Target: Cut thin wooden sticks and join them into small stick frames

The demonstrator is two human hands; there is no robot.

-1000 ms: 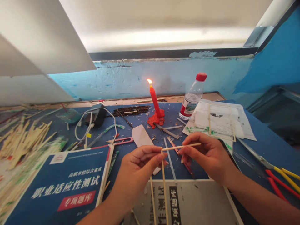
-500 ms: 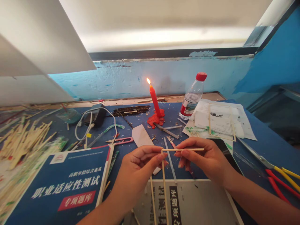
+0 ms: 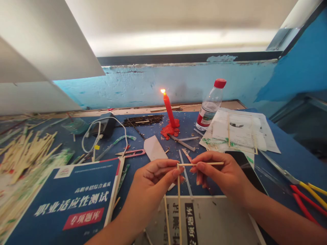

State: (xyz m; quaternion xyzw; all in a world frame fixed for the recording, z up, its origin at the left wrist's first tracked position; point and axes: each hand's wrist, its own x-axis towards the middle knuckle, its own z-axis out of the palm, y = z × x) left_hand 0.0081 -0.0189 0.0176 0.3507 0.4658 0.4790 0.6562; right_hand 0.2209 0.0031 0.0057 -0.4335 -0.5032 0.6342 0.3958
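My left hand (image 3: 154,185) pinches the upper end of a long thin wooden stick (image 3: 179,207), which runs down toward me. At that end a short wooden stick (image 3: 211,163) meets it at roughly a right angle. The short stick lies between the thumb and fingers of my right hand (image 3: 221,172). Whether the two are joined is hidden by the left fingertips. A second long stick (image 3: 167,217) slants beside the first over a grey-covered book (image 3: 217,217). Beyond my hands a lit red candle (image 3: 168,109) stands in a pool of red wax (image 3: 170,130).
A blue book (image 3: 74,197) and a heap of wooden sticks (image 3: 28,149) lie at the left. Pink-handled snips (image 3: 133,153) lie near a white card (image 3: 154,148). A water bottle (image 3: 208,107), papers (image 3: 242,129), a black phone (image 3: 246,170) and scissors (image 3: 293,180) occupy the right.
Both hands and the sticks have shifted very slightly to the right in view, keeping their grips. The candle flame has flickered.
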